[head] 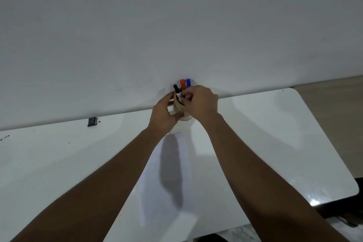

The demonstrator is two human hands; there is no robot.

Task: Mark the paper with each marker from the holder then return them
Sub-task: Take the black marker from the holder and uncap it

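A tan cylindrical holder [178, 106] stands at the far edge of the white table, against the wall. Three markers stick up from it: black-capped [176, 88], red-capped [182, 83] and blue-capped [188, 82]. My left hand [163, 117] wraps the holder's left side. My right hand [200, 101] is over the holder's mouth, fingers closed around the marker barrels; which marker it grips I cannot tell. A white sheet of paper [172, 192] lies on the table between my forearms, unmarked where visible.
The white table [275, 143] has a rounded right corner and front edge close to me. A small dark object [92, 121] sits at the table's back left by the wall. A dark shape [343, 214] lies on the floor at lower right.
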